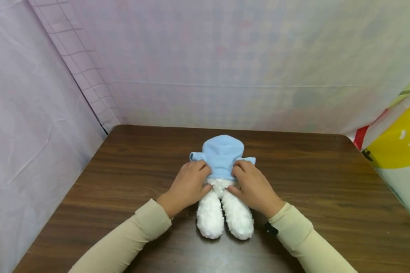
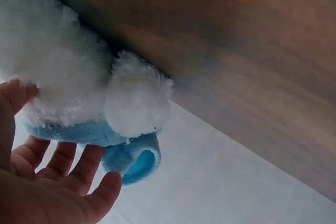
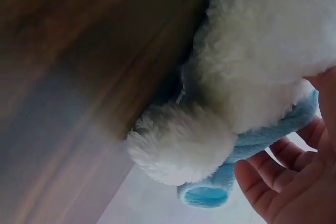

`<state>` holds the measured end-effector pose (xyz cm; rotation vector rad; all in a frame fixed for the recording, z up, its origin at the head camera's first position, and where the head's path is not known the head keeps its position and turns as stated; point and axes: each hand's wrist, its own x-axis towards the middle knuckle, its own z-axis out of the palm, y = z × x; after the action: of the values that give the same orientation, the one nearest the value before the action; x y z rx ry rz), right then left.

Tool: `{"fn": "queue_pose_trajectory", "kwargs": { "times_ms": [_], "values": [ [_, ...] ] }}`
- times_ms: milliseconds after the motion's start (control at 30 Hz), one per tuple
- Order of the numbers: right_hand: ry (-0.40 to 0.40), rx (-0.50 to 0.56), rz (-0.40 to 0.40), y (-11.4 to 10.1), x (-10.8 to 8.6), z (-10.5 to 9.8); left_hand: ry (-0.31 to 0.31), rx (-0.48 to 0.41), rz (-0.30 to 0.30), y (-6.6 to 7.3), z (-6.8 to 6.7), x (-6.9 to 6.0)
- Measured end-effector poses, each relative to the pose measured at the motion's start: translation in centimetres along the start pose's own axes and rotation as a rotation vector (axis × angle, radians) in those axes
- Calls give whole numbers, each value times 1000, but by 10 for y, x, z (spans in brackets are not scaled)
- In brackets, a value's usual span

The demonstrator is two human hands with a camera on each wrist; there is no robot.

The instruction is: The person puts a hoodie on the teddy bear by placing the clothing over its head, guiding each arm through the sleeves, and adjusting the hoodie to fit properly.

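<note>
Pale sleeves (image 1: 302, 233) flanked the white plush toy (image 1: 210, 220) on the desk (image 1: 328, 178); left hand (image 1: 187, 185) and right hand (image 1: 255, 186) touched its blue garment (image 1: 221, 161), fingers (image 2: 86, 166) loosely spread.

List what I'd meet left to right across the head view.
Pale hanging sheet → beige left sleeve → left hand → plush toy in light-blue garment → right hand → beige right sleeve → yellow-printed fabric.

Plush toy (image 2: 55, 61) above left hand (image 1: 187, 185): cut off, left wrist | backdrop pattern (image 1: 246, 57) beyond right hand (image 1: 255, 185): blurred, head
</note>
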<state>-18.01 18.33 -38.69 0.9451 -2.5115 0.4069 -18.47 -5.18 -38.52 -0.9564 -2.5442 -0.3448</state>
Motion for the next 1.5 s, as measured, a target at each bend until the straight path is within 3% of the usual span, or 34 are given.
{"fn": "queue_pose_trajectory", "kwargs": {
  "times_ms": [367, 767, 900, 1067, 1133, 1200, 1333, 1500],
  "values": [
    [47, -76, 39, 0, 0, -2, 107, 45, 18, 6, 2, 5],
    [93, -117, 8, 1, 3, -5, 246, 32, 70, 7, 9, 9],
    [20, -85, -4, 4, 2, -8, 184, 60, 83, 8, 8, 7],
    [-141, 17, -47, 13, -3, -15, -43, 116, 102, 8, -2, 3],
    [-156, 68, -65, 15, -5, -18, -131, 110, 106, 8, -7, 2],
    [-134, 89, -81, 15, -7, -21, -182, 92, 101, 8, -11, 3],
    [-74, 45, -63, 11, -7, -19, -159, 30, 44, 8, -11, 5],
    [-85, 9, 72, 4, -3, -17, -58, 19, -50, 12, -7, 5]
  ]
}}
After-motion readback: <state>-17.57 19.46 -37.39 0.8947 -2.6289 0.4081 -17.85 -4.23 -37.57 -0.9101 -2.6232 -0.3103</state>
